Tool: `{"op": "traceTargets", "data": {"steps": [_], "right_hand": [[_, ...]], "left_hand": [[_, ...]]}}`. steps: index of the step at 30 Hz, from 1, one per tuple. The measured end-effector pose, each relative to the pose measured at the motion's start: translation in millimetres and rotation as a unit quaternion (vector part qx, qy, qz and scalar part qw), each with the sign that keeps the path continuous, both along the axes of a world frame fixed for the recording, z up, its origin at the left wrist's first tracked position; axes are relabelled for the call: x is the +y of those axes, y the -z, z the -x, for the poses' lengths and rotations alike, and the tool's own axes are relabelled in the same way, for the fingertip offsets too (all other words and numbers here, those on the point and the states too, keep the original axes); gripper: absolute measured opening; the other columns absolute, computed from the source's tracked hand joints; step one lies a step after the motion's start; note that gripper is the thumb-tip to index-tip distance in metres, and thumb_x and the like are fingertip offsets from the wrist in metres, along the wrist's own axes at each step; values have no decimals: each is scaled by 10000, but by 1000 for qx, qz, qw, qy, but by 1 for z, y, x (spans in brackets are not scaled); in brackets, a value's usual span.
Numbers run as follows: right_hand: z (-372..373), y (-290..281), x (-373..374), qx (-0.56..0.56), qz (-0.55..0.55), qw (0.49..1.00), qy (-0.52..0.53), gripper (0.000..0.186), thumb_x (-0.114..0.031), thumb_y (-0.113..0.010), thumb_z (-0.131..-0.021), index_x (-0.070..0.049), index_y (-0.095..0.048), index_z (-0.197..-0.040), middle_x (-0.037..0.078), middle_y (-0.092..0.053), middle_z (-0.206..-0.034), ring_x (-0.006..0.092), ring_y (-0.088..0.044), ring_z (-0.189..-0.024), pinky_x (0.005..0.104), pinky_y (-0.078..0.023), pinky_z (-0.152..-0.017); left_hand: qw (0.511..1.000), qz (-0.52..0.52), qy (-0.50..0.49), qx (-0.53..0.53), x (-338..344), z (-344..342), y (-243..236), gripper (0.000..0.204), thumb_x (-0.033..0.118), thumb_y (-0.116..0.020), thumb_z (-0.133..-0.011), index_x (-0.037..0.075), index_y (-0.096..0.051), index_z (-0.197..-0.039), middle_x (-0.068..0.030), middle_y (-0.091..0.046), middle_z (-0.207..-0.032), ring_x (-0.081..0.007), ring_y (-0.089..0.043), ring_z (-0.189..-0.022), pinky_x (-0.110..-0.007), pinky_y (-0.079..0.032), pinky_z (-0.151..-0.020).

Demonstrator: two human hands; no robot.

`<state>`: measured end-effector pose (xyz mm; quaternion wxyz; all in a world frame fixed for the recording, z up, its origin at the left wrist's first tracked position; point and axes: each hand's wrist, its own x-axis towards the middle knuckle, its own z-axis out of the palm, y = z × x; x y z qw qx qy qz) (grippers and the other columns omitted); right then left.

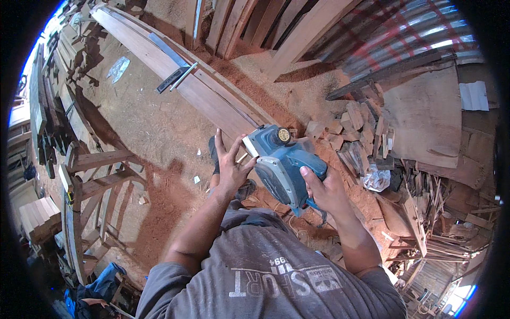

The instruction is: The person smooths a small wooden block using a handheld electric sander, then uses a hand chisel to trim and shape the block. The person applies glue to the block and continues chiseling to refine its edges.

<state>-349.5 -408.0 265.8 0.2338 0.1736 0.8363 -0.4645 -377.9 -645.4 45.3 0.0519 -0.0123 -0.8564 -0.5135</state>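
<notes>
A blue electric hand planer (284,167) is gripped by its rear handle in my right hand (324,189), thumb on top. The planer's front sits over the near end of a long reddish-brown plank (212,98). Just left of the tool, my left hand (231,165) has its fingers spread, close to the plank's end and the planer's pale front edge. Whether those fingertips press on either is hard to tell. Farther along the plank lie a try square (172,78) with a dark stock and bluish blade, and a thin pale stick (183,77).
Offcut blocks (356,125) are heaped to the right, beside crumpled clear plastic (376,178). Tall boards (239,24) lean at the far side. A wooden trestle (101,173) stands on the left. Reddish sawdust (164,199) covers parts of the ground, and a cable runs near my feet.
</notes>
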Motion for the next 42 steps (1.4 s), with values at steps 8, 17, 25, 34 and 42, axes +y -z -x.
{"op": "traceTargets", "data": {"steps": [8,17,25,34,42], "right_hand": [[-10,3,3,36,-27,999,6,436,-409,-701,-1034,-9,-725,-1204,138,-744,-881,245,-732,-803,397,-563,-730],[47,7,-22,92,-21,995,-32,452,-436,-654,-1068,2,-735,-1143,195,-746,-867,293,-739,-789,421,-576,-759],[79,5,-31,14,34,999,-6,467,-443,-712,-1035,19,-741,-1093,125,-747,-834,237,-734,-754,419,-576,-717],[8,-5,2,-31,-15,999,26,448,-400,-697,-1047,24,-714,-1190,123,-764,-913,213,-746,-879,376,-567,-803],[95,16,-38,68,-40,996,-46,424,-431,-696,-1044,-7,-712,-1068,153,-696,-814,258,-697,-742,379,-536,-692]], "left_hand": [[986,-141,28,-88,2,1,-3,840,160,-948,-760,116,-607,-1527,-20,-476,-775,-97,-409,-652,-236,-386,-629],[978,-184,44,-92,6,2,6,784,125,-918,-830,99,-565,-1530,7,-338,-703,-51,-345,-612,-215,-333,-562],[982,-164,55,-81,3,4,-1,761,136,-910,-838,112,-572,-1519,3,-332,-695,-61,-345,-606,-217,-358,-568],[985,-153,49,-63,2,5,-5,792,92,-905,-795,144,-581,-1515,-11,-357,-710,-63,-359,-603,-231,-374,-554],[984,-159,51,-68,4,5,11,837,131,-922,-819,116,-548,-1568,-5,-363,-690,-61,-365,-602,-237,-376,-555]]}}
